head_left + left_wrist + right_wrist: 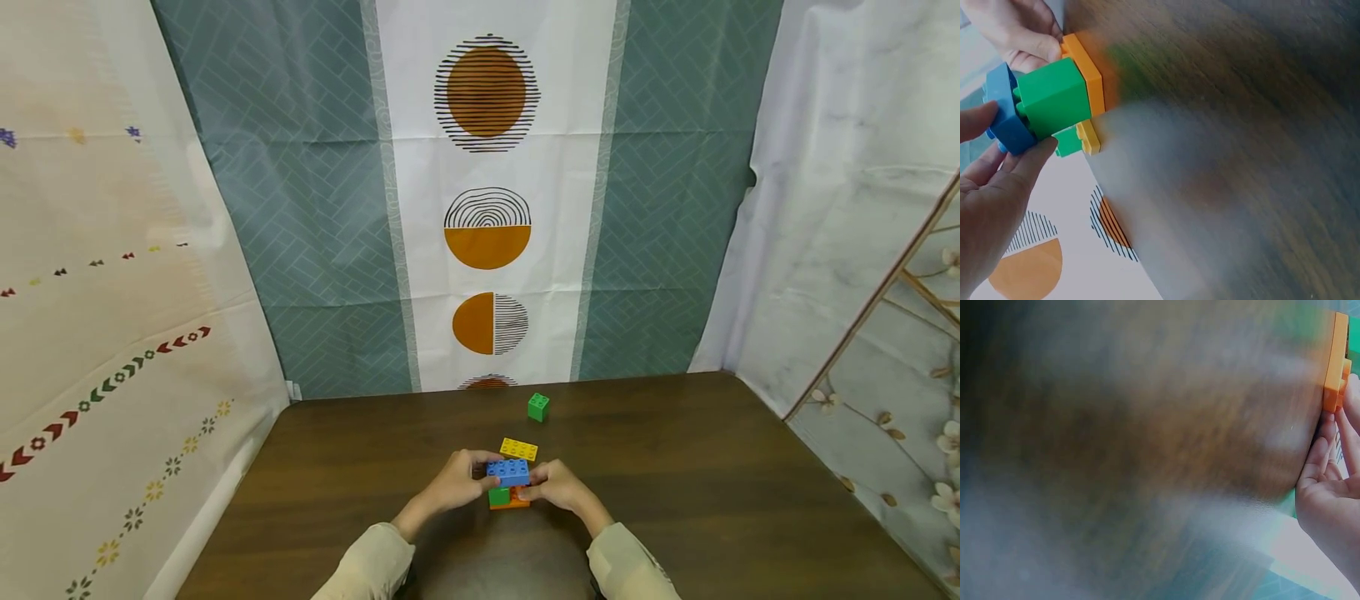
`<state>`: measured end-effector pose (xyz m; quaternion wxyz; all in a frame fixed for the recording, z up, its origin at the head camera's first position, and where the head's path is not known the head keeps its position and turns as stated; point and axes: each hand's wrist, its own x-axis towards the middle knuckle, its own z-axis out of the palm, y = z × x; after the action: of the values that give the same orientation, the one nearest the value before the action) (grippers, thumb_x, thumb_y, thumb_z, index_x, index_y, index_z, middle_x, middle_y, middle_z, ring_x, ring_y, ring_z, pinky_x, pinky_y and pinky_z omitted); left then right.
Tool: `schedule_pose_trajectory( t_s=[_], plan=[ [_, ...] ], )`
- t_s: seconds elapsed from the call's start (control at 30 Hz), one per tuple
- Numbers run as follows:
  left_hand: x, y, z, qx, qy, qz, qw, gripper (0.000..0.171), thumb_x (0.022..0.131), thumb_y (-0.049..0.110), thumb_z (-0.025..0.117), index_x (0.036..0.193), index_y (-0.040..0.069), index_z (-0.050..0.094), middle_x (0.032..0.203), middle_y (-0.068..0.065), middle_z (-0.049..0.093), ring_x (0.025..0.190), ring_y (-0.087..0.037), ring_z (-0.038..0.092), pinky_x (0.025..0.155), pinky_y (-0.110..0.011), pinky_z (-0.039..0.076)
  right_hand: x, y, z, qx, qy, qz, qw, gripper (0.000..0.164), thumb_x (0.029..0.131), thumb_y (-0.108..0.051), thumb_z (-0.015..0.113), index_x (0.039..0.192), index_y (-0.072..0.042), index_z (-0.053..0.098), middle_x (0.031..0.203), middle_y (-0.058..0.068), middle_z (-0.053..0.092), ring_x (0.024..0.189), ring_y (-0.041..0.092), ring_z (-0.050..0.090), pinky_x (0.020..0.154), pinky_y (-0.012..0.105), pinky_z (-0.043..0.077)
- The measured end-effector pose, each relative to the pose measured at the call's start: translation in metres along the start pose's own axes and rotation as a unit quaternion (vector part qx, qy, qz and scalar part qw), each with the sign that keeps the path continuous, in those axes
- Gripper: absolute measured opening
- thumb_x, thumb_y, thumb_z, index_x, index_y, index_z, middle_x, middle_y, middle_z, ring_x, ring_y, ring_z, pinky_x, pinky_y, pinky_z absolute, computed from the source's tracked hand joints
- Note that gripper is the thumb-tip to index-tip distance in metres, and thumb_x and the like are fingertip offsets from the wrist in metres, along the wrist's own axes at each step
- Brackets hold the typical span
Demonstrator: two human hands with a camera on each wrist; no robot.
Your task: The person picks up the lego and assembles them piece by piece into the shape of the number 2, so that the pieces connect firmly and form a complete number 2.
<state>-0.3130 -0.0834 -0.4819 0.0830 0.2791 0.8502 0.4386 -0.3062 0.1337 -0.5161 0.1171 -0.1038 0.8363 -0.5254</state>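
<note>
Left hand (456, 482): you pinch the blue studded plastic brick (508, 474), tilted just over the green plastic block (1054, 94).
Right hand (558, 486): you grip the right end of the flat orange plastic plate (1092, 78), which bears this block.
Behind the plate: a yellow studded plastic brick (519, 450), then a small green plastic cube (537, 408), farther back.
Surface: dark brown, wood-grained tabletop (337, 483).
Room: grey-green and white cloth (307, 183) behind, cream patterned cloth (112, 308) left, white floral cloth (847, 208) right.

In the right wrist view, the green block (1354, 345) is cut off by the right edge and the counter (1129, 437) is blurred. From the head camera, the orange plate (514, 504) is partly covered by the right hand (559, 486).
</note>
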Motion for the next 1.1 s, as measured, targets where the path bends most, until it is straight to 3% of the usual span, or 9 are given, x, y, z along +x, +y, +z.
schedule_pose_trajectory(
  t_s=[0.37, 0.7, 1.1],
  plan=[
    [-0.0038, -0.0040, 0.0016, 0.010, 0.004, 0.029, 0.9995, 0.033, 0.091, 0.011, 0.067, 0.120, -0.005, 0.064, 0.118, -0.018, 0.067, 0.095, -0.019, 0.064, 0.087, -0.036, 0.057, -0.0001, -0.0030, 0.0014, -0.008, -0.002, -0.017, 1.000, 0.024, 0.081, -0.005, 0.076, 0.095, 0.013, 0.071, 0.092, 0.024, 0.072, 0.077, 0.014, 0.057, 0.070, 0.026, 0.047],
    [-0.0002, -0.0053, 0.0042, 0.012, 0.005, 0.025, 0.9996, 0.032, 0.091, 0.010, 0.067, 0.120, -0.002, 0.065, 0.116, -0.015, 0.069, 0.091, -0.014, 0.063, 0.087, -0.031, 0.057, -0.0019, -0.0010, -0.0026, -0.009, -0.004, -0.011, 1.000, 0.026, 0.082, -0.007, 0.076, 0.097, 0.013, 0.071, 0.093, 0.023, 0.072, 0.077, 0.014, 0.057, 0.072, 0.026, 0.048],
    [-0.0045, -0.0044, 0.0049, 0.021, 0.014, 0.035, 0.9991, 0.031, 0.089, 0.007, 0.068, 0.119, -0.003, 0.065, 0.117, -0.017, 0.069, 0.096, -0.017, 0.064, 0.089, -0.033, 0.057, 0.0016, 0.0002, -0.0012, -0.011, -0.017, -0.024, 1.000, 0.026, 0.082, -0.007, 0.077, 0.097, 0.012, 0.071, 0.092, 0.024, 0.073, 0.078, 0.014, 0.060, 0.078, 0.033, 0.053]
  ],
)
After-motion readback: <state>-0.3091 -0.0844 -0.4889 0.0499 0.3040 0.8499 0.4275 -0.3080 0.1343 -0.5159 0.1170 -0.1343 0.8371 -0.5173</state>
